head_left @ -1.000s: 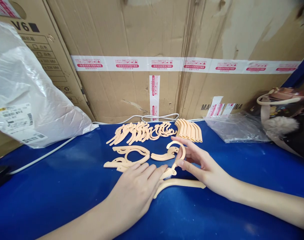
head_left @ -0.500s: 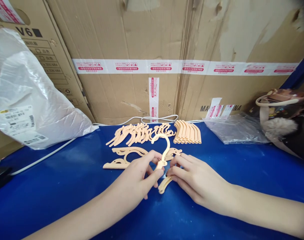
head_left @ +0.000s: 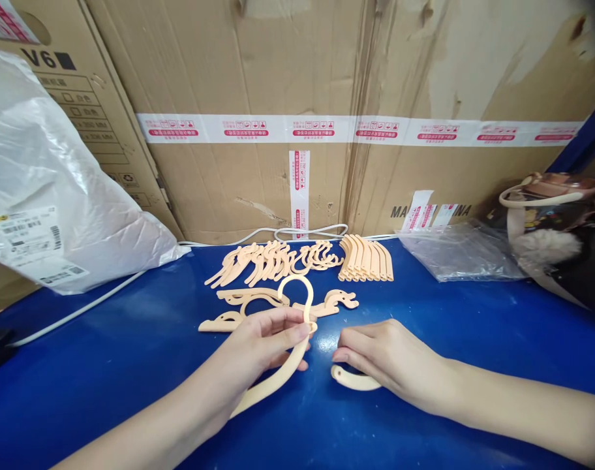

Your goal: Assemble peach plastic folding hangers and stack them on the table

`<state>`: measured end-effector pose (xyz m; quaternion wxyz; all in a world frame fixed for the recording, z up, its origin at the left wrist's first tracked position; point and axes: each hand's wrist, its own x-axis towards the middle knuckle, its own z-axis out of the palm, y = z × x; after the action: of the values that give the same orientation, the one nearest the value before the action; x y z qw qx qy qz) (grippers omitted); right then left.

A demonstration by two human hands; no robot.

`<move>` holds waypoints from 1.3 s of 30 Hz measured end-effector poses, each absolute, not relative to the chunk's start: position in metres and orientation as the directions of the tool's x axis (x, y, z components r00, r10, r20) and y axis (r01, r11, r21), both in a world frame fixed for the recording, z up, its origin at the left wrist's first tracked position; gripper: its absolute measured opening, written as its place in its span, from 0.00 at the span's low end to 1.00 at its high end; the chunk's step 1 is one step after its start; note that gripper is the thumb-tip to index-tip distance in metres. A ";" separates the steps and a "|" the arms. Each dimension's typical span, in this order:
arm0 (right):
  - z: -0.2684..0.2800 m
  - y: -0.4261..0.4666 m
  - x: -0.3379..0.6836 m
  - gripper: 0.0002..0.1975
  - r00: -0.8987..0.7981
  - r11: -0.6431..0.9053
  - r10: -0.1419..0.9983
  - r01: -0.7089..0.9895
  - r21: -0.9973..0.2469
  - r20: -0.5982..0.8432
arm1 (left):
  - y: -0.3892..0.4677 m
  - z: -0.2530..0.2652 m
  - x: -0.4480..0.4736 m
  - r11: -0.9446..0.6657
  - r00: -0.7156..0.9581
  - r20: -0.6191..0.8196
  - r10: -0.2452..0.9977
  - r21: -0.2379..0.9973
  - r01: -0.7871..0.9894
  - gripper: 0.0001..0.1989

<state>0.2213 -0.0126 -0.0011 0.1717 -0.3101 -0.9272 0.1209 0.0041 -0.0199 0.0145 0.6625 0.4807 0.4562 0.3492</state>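
The bare left forearm (head_left: 165, 401) rises from the lower left of the frame to the bare left hand (head_left: 265, 336) near the centre, thumb and bent fingers pinched. The bare right forearm (head_left: 522, 401) enters at lower right; right of centre, the bare right hand (head_left: 395, 359) is palm down, fingers curled.

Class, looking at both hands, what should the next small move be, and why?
Probably ease the right hand toward the left hand: the right's loose curved piece points its holed end toward the hook, gripped by the left, and a gap separates them.
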 end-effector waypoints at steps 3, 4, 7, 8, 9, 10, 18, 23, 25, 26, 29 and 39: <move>-0.003 -0.012 0.224 0.25 -0.737 0.764 0.617 0.477 -0.434 0.276 | -0.020 0.012 0.004 0.275 0.355 -0.249 0.901 0.961 -0.023 0.11; -0.004 -0.012 0.225 0.25 -0.733 0.759 0.617 0.458 -0.463 0.286 | -0.021 0.011 0.004 0.262 0.358 -0.243 0.902 0.965 -0.003 0.11; -0.008 -0.009 0.226 0.26 -0.738 0.771 0.601 0.434 -0.466 0.307 | -0.022 0.011 0.005 0.239 0.362 -0.242 0.900 0.969 0.056 0.09; -0.008 -0.008 0.226 0.26 -0.748 0.785 0.587 0.433 -0.444 0.309 | -0.022 0.012 0.005 0.238 0.365 -0.239 0.900 0.970 0.049 0.09; -0.009 -0.008 0.226 0.26 -0.760 0.800 0.571 0.431 -0.417 0.309 | -0.022 0.012 0.005 0.242 0.370 -0.234 0.899 0.970 0.026 0.09; -0.009 -0.007 0.226 0.27 -0.772 0.815 0.555 0.428 -0.391 0.310 | -0.022 0.012 0.005 0.253 0.375 -0.232 0.898 0.968 -0.006 0.09; -0.006 -0.005 0.223 0.32 -0.742 0.856 0.516 0.433 -0.282 0.427 | -0.024 0.018 0.005 0.358 0.413 -0.316 0.854 0.933 -0.026 0.08; -0.002 -0.007 0.224 0.31 -0.670 0.843 0.537 0.448 -0.297 0.513 | -0.023 0.018 0.005 0.354 0.436 -0.302 0.848 0.934 -0.040 0.09; -0.002 -0.007 0.226 0.30 -0.659 0.841 0.541 0.434 -0.323 0.523 | -0.022 0.017 0.005 0.355 0.443 -0.298 0.845 0.934 -0.049 0.10; -0.003 -0.007 0.227 0.29 -0.655 0.838 0.546 0.419 -0.349 0.523 | -0.021 0.017 0.005 0.353 0.444 -0.296 0.846 0.934 -0.052 0.10; -0.006 -0.008 0.229 0.25 -0.648 0.788 0.600 0.381 -0.483 0.469 | -0.021 0.018 0.005 0.353 0.442 -0.294 0.847 0.934 -0.055 0.09; -0.002 -0.013 0.224 0.08 -0.688 0.758 0.645 0.518 -0.397 0.333 | -0.021 0.013 0.004 0.368 0.401 -0.314 0.860 0.927 -0.065 0.15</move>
<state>0.2244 -0.0132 -0.0022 0.2316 -0.3199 -0.9084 0.1368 0.0040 -0.0207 0.0127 0.7025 0.4553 0.4368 0.3293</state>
